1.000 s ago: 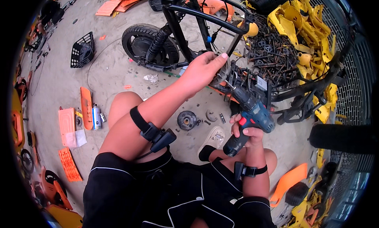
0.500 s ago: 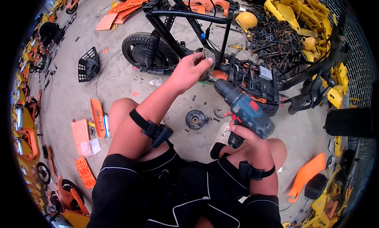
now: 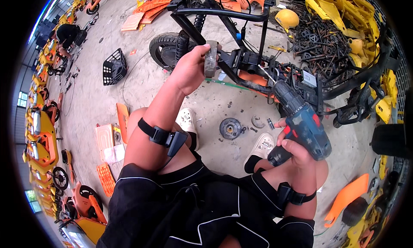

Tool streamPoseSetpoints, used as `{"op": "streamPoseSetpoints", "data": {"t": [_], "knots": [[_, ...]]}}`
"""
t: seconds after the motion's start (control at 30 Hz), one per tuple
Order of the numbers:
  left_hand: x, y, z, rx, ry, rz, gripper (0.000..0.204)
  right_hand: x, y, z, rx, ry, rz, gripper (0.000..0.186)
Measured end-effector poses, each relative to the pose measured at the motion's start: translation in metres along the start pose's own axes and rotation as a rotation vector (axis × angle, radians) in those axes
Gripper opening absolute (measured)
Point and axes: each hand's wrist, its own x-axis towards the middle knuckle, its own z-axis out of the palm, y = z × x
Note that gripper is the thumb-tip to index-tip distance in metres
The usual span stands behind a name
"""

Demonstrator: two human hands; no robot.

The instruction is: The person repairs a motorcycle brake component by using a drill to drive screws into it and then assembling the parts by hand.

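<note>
My right hand (image 3: 297,151) grips a blue and black cordless drill (image 3: 303,123) with red accents, its fingers wrapped about the handle. The drill's bit points up and left, ending near the frame's lower black tubes. My left hand (image 3: 189,69) is closed around a worn grey-brown part with a curved band-like edge (image 3: 211,61); its exact kind is unclear. Both hands are in front of a stripped black scooter frame (image 3: 219,11), which has a rear wheel (image 3: 161,50), shock absorbers and exposed wiring. A round dark metal part (image 3: 230,128) lies on the floor between my feet.
A half-ring part (image 3: 258,121) and small bolts lie by my right shoe. A black basket (image 3: 115,67) and orange panels (image 3: 105,140) are at left. Metal scrap (image 3: 322,50) and yellow panels (image 3: 331,9) are piled far right. A person (image 3: 66,35) crouches far left.
My left hand has moved up away from the drill's tip, and the grey-brown part now shows in it. The drill has shifted right. The whole view has turned slightly.
</note>
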Motion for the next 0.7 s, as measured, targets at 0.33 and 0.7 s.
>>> {"op": "streamPoseSetpoints", "data": {"t": [0.33, 0.7], "knots": [[0.009, -0.013, 0.005, -0.017, -0.086, -0.051, 0.054, 0.002, 0.011, 0.005, 0.027, 0.024, 0.034, 0.056], [0.008, -0.013, 0.005, -0.253, -0.215, -0.117, 0.058, 0.005, 0.015, 0.005, 0.011, 0.077, 0.124, 0.059]]}}
